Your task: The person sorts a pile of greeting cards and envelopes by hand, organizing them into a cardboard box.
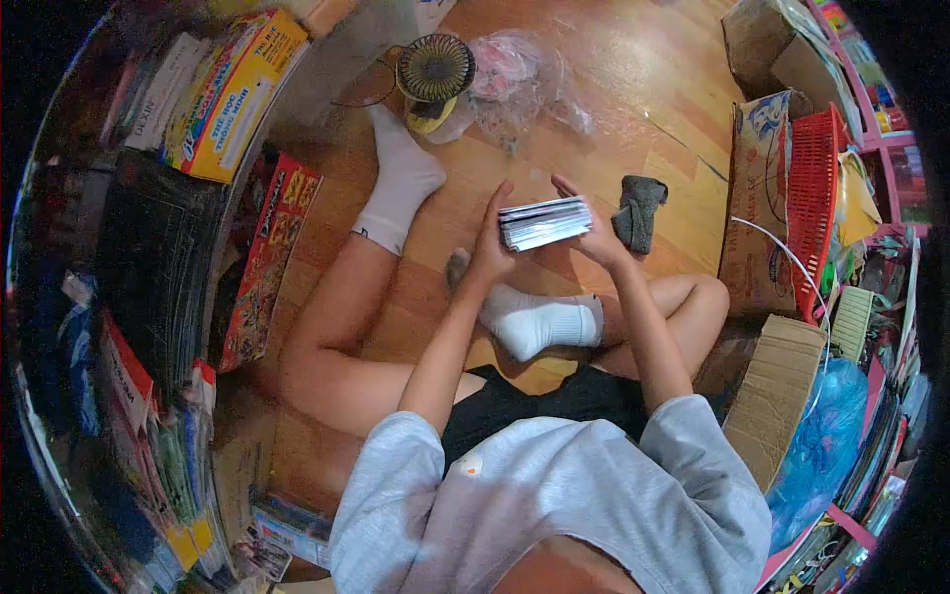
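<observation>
A thick stack of white-edged cards is held level above the floor, between my two hands. My left hand presses on its left end, with the thumb pointing forward. At the right end, my right hand grips the stack in the same way. The fingers under the cards are mostly hidden. What is printed on the cards cannot be made out. Just right of my right hand, a dark grey folded cloth item lies on the wooden floor.
A small round fan and a clear plastic bag sit ahead on the floor. Shelves with a yellow box line the left. On the right are a red basket, a cardboard box and a blue bag.
</observation>
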A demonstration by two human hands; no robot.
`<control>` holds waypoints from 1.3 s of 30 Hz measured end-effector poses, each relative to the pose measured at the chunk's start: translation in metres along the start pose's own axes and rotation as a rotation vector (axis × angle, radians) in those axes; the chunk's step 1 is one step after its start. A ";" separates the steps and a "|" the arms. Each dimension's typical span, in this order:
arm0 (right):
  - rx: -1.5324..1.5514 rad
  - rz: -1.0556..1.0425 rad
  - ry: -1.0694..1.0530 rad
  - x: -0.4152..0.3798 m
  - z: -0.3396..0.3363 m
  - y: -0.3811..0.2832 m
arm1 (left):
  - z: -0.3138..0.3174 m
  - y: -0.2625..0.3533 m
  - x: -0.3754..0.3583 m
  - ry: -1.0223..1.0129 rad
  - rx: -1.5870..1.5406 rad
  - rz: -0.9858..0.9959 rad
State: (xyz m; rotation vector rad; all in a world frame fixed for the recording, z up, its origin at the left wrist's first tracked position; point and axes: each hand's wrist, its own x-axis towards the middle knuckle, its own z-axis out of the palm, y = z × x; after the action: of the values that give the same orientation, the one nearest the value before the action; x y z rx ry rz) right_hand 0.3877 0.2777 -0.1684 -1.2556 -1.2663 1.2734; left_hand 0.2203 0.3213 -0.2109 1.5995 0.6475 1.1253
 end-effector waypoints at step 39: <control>-0.275 -0.031 -0.037 0.010 -0.001 0.004 | -0.028 0.038 0.012 0.012 0.038 -0.297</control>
State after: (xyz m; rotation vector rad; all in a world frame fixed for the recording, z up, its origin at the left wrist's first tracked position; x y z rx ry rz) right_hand 0.3885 0.2875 -0.1733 -1.4027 -1.5215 1.1319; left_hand 0.1959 0.3313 -0.1703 1.4713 0.8869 0.9079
